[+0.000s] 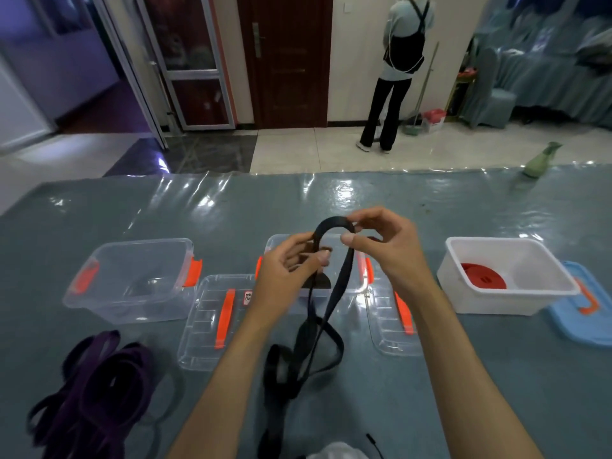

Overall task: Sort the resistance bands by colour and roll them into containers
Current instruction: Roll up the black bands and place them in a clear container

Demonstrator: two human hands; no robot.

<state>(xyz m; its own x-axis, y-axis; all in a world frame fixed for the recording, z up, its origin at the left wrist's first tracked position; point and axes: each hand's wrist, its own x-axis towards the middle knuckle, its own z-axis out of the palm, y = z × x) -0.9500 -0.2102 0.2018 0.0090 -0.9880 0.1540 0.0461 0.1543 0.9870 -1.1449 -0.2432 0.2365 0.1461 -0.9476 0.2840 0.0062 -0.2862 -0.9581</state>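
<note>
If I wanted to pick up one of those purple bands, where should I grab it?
Probably at an upper loop end of the purple bands, coming from above. They lie tangled flat on the table, and the rounded loops nearest the left clear box stick out of the heap, so one could likely be pinched and drawn free there.

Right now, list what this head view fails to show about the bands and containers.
- Middle clear container: contents mostly hidden by both hands; only a dark patch shows.
- Black band: lower end cut off by the bottom edge.
- Purple bands: tangled and cut by the bottom edge; count unclear.
- Label on the left lid: too small to read.
</note>
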